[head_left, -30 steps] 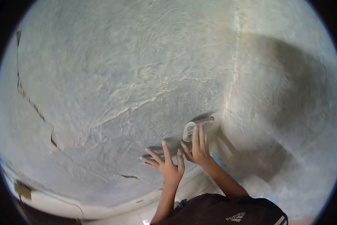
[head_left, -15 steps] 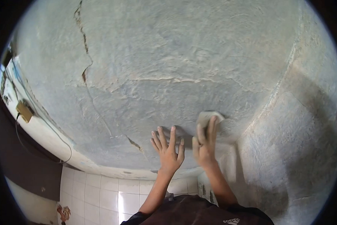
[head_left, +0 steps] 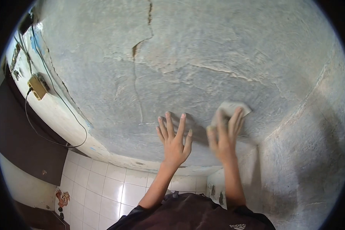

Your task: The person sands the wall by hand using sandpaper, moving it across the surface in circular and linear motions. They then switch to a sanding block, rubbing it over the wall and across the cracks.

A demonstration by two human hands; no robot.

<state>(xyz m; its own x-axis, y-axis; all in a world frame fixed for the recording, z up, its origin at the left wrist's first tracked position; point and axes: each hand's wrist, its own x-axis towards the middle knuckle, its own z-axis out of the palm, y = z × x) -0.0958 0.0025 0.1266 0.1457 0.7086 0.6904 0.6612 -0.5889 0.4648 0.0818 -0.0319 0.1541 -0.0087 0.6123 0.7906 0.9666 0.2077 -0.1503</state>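
My right hand (head_left: 224,142) presses a pale, flat piece of sandpaper (head_left: 234,106) against the grey plaster wall (head_left: 203,86). Its fingers lie over the sheet and are blurred by motion, and they hide much of it. To the left, my left hand (head_left: 175,145) rests on the wall with fingers spread and nothing in it. Beyond its fingertips, a thin crack (head_left: 135,82) runs up the plaster, widening into a brown gap higher up. A rough raised ridge (head_left: 226,71) crosses the wall above both hands.
An inner corner (head_left: 282,124) meets a second rough wall at right. On the left, a yellowish power strip (head_left: 37,87) hangs with a looping cable (head_left: 74,147). White floor tiles (head_left: 111,188) lie below, beside a dark brown panel (head_left: 30,132).
My view has turned, so the wall and crack appear farther right. The left hand now sits nearer the crack, covering the lower brown gap. The right hand still has the sandpaper on the wall.
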